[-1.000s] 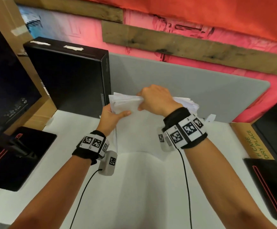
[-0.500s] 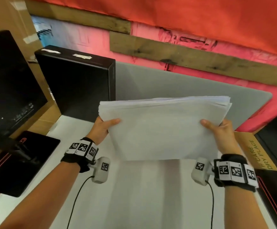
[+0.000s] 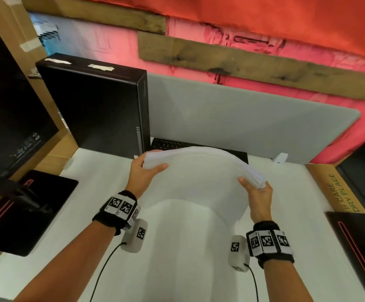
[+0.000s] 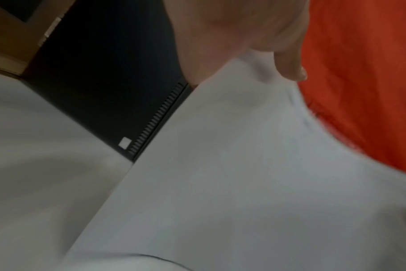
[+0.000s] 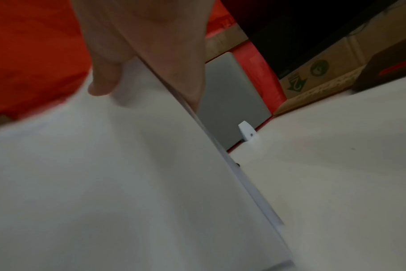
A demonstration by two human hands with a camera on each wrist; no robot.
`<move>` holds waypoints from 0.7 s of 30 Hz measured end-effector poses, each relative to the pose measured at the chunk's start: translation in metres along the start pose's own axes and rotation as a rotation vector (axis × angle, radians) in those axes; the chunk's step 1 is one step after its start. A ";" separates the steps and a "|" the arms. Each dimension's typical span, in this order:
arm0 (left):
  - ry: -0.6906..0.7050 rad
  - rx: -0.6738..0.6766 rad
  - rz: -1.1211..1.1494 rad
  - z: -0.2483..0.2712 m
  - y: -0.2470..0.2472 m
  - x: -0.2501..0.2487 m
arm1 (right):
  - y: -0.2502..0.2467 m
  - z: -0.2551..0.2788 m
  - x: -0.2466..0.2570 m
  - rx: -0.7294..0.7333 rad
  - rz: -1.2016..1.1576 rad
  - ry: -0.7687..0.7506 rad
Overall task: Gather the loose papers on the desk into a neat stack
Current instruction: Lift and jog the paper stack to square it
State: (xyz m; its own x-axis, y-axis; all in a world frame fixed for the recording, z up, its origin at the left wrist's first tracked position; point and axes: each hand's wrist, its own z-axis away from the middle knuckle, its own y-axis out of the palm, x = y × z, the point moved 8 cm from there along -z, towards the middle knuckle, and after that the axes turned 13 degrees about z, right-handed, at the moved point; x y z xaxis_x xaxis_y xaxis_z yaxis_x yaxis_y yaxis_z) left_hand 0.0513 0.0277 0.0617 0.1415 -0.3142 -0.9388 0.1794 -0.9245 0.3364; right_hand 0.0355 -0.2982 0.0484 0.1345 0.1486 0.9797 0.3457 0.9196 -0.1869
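papers (image 3: 196, 182): one gathered stack, held up off the desk (image 3: 188, 247) between both hands, bowed upward in the middle like an arch; far edge hangs over the keyboard (image 3: 168, 144), near edge droops toward the desk
left hand (image 3: 143, 171): gripping the stack's left end, thumb lying across the top sheet, fingers tucked underneath; wrist view shows the thumb (image 4: 287, 67) pressed on the paper (image 4: 232, 174)
right hand (image 3: 256, 195): gripping the right end, lower than the left, thumb on top, fingers under; sheet edges fanned a bit at that corner; thumb (image 5: 104, 80) on the paper (image 5: 104, 174) in the wrist view too
desk: white, pretty much bare under the stack, can't tell if the near edge touches it
PC tower (image 3: 98, 107): black, upright at the back left, just beside the left hand
divider (image 3: 242, 125): grey panel along the back edge, behind the keyboard
monitor (image 3: 7, 110): dark, far left, with a black stand base (image 3: 24, 212)
box (image 3: 334, 188): cardboard, printed lettering, right edge of the desk
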 end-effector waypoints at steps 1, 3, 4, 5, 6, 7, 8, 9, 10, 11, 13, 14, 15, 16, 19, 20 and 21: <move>-0.027 -0.006 -0.007 0.000 -0.004 0.006 | -0.001 -0.001 -0.003 0.010 0.018 0.013; -0.073 -0.024 -0.003 -0.002 -0.010 0.012 | -0.004 -0.005 -0.005 0.021 0.038 0.023; -0.088 -0.025 0.000 -0.004 -0.011 0.013 | -0.004 -0.007 -0.004 0.027 0.045 0.019; -0.095 -0.019 -0.001 -0.005 -0.011 0.013 | -0.005 -0.008 -0.001 0.031 0.057 0.008; -0.100 -0.013 -0.004 -0.008 -0.011 0.013 | -0.005 -0.009 0.004 0.032 0.064 -0.010; -0.109 -0.006 -0.006 -0.010 -0.012 0.014 | -0.007 -0.009 0.009 0.029 0.087 -0.030; -0.126 0.002 -0.011 -0.012 -0.013 0.017 | -0.009 -0.010 0.015 0.019 0.131 -0.053; -0.149 0.010 -0.018 -0.014 -0.014 0.020 | -0.012 -0.011 0.022 0.006 0.219 -0.082; -0.171 0.012 -0.025 -0.015 -0.016 0.024 | -0.014 -0.013 0.029 0.001 0.340 -0.110; -0.188 0.010 -0.030 -0.016 -0.017 0.027 | -0.014 -0.013 0.038 0.013 0.495 -0.141; -0.207 0.006 -0.023 -0.017 -0.019 0.031 | -0.006 -0.015 0.054 0.063 0.879 -0.217; -0.212 0.009 -0.015 -0.018 -0.020 0.033 | 0.002 -0.016 0.062 0.095 1.041 -0.268; -0.215 0.016 -0.009 -0.018 -0.020 0.033 | 0.013 -0.016 0.070 0.132 1.138 -0.329; -0.218 0.021 -0.008 -0.018 -0.021 0.033 | 0.028 -0.018 0.077 0.183 1.172 -0.390; -0.233 0.027 -0.023 -0.021 -0.026 0.034 | 0.081 -0.018 0.089 0.382 1.175 -0.530; -0.240 0.026 -0.026 -0.021 -0.027 0.035 | 0.098 -0.017 0.090 0.437 1.190 -0.567; -0.245 0.027 -0.027 -0.022 -0.026 0.036 | 0.114 -0.014 0.091 0.480 1.204 -0.600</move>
State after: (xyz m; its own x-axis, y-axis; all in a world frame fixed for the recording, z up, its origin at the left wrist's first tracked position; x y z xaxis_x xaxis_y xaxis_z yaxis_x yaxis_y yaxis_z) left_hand 0.0727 0.0454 0.0205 -0.1035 -0.3293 -0.9385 0.1532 -0.9376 0.3121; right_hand 0.1001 -0.1853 0.1149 -0.3331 0.9311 0.1487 -0.0535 0.1388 -0.9889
